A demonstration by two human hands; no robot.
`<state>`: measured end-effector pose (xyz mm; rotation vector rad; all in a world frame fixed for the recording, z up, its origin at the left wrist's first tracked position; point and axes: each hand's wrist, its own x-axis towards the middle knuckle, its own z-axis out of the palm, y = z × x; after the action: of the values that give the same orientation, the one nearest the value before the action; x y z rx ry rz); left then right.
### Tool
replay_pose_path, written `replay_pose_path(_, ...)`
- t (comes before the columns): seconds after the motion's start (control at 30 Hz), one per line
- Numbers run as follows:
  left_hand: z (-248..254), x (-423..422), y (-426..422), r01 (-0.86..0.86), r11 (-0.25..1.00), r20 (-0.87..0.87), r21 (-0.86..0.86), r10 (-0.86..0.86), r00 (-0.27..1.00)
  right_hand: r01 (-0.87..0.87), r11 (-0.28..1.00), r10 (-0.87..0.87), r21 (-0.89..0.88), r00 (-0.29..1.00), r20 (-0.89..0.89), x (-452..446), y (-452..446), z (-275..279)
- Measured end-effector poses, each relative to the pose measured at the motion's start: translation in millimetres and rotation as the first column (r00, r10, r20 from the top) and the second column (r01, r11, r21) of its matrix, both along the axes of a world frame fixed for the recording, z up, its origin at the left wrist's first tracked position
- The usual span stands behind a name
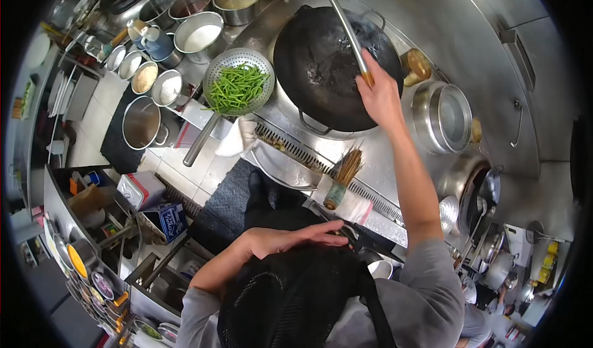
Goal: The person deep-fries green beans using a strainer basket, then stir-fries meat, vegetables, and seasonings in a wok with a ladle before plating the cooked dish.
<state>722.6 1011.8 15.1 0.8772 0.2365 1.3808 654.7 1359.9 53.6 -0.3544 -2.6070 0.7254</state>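
My right hand (380, 98) is closed around the wooden end of a long metal-handled tool (343, 19), whose far end runs out of the top of the view. Beneath it sits a large black wok (302, 95) with two loop handles and a shiny, dark inside. My left hand (293, 235) is close to my body, fingers stretched out flat and holding nothing. Left of the wok, a perforated strainer (267, 70) holds cut green beans (237, 87); its handle points toward the floor. A bamboo brush (343, 178) lies at the stove's front edge.
Metal pots (199, 36) and small seasoning bowls (146, 77) crowd the left. A white cloth (238, 137) hangs by the grated gutter (296, 153). Right of the wok stands a round metal pot (426, 116). Behind on the left is a shelf unit (102, 224) with boxes.
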Motion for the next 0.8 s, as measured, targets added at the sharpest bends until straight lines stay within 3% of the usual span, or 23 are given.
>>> replay_pose_path(0.03,1,-8,-7,-0.02,0.997,-0.008,-0.078,0.02,1.0,-0.003,0.999,0.003,0.039,1.0,-0.011,-25,2,0)
replay_pose_path(0.1,-4,-27,-27,-0.104,0.994,0.035,-0.012,0.104,0.994,0.013,0.991,-0.018,0.136,0.999,0.033,-85,3,8)
replay_pose_path(0.17,0,-54,-57,-0.297,0.948,-0.141,-0.115,0.281,0.949,0.057,0.969,-0.108,0.241,0.972,0.208,-156,2,18)
replay_pose_path(0.23,5,-76,-87,-0.387,0.913,-0.134,-0.131,0.37,0.919,0.064,0.934,-0.194,0.351,0.917,0.349,-223,-1,24)
replay_pose_path(0.27,3,-84,-103,-0.474,0.864,-0.143,-0.172,0.454,0.879,0.056,0.933,-0.183,0.355,0.925,0.333,-252,1,28)
replay_pose_path(0.33,0,-96,-132,-0.617,0.744,-0.191,-0.258,0.587,0.787,0.017,0.976,-0.132,0.216,0.84,0.526,-295,11,28)
replay_pose_path(0.43,-14,-105,-164,-0.7,0.626,-0.171,-0.344,0.691,0.703,-0.061,0.929,-0.1,0.366,0.909,0.405,-302,42,-8)
replay_pose_path(0.5,-23,-113,-176,-0.715,0.609,-0.184,-0.343,0.703,0.687,0.124,0.907,-0.27,0.402,0.904,0.331,-242,11,-15)
replay_pose_path(0.53,-28,-118,-180,-0.718,0.589,-0.218,-0.372,0.696,0.684,0.191,0.93,-0.281,0.313,0.92,0.273,-202,-12,-8)
replay_pose_path(0.57,-32,-121,-183,-0.723,0.561,-0.251,-0.404,0.692,0.677,0.112,0.966,-0.113,0.235,0.994,-0.009,-161,-1,-35)
replay_pose_path(0.6,-33,-125,-183,-0.749,0.473,-0.33,-0.464,0.693,0.641,0.066,0.962,-0.041,-0.265,0.994,0.097,-111,-16,-26)
replay_pose_path(0.63,-43,-130,-185,-0.756,0.462,-0.328,-0.463,0.703,0.631,0.152,0.724,-0.049,-0.673,0.984,0.17,-62,-32,-13)
replay_pose_path(0.67,-63,-134,-187,-0.875,0.303,-0.585,-0.378,0.654,0.479,0.184,0.703,-0.122,-0.687,0.983,0.138,-16,-43,-18)
replay_pose_path(0.7,-78,-138,-186,-0.959,0.149,-0.79,-0.242,0.544,0.284,0.277,0.8,-0.193,-0.532,0.959,0.209,27,-47,-22)
replay_pose_path(0.77,-84,-151,-180,-0.999,-0.004,-0.922,0.038,0.384,-0.037,0.376,0.86,-0.254,-0.343,0.901,0.352,97,-59,-24)
replay_pose_path(0.8,-69,-156,-179,-0.997,-0.005,-0.929,0.076,0.363,-0.072,0.392,0.807,-0.256,-0.442,0.906,0.337,124,-57,-37)
